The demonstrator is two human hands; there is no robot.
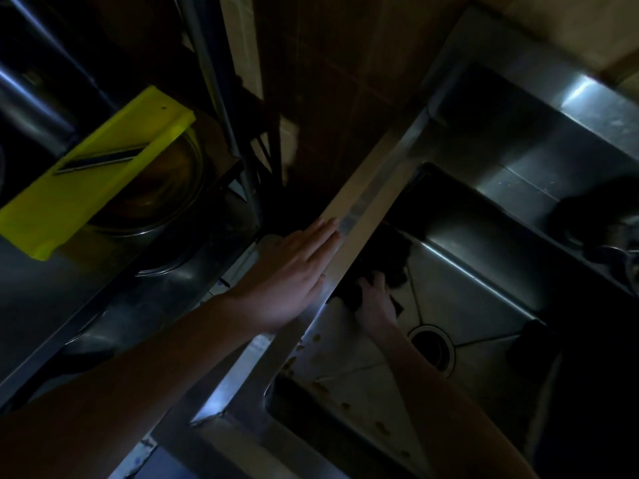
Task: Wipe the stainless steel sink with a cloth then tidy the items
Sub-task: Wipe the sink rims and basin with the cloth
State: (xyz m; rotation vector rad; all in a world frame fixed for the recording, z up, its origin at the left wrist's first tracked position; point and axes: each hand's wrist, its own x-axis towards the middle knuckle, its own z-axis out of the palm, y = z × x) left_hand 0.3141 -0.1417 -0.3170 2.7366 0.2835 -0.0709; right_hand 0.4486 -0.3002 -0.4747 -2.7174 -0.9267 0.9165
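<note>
The stainless steel sink (359, 216) runs diagonally through the dim view, its basin floor marked with brownish bits near the left wall. My left hand (294, 271) lies flat on the sink's left rim, fingers straight and together. Down in the basin, my right hand (377, 302) presses a dark cloth (383, 257) against the left wall and floor, fingers spread over it. The round drain (432, 347) sits just right of that hand.
A yellow slicer (86, 178) lies across a metal bowl (162, 202) on the dark shelf at left. A dark pot or utensil (601, 229) rests on the ledge at the far right. Another dark object (532, 340) sits in the basin's right side.
</note>
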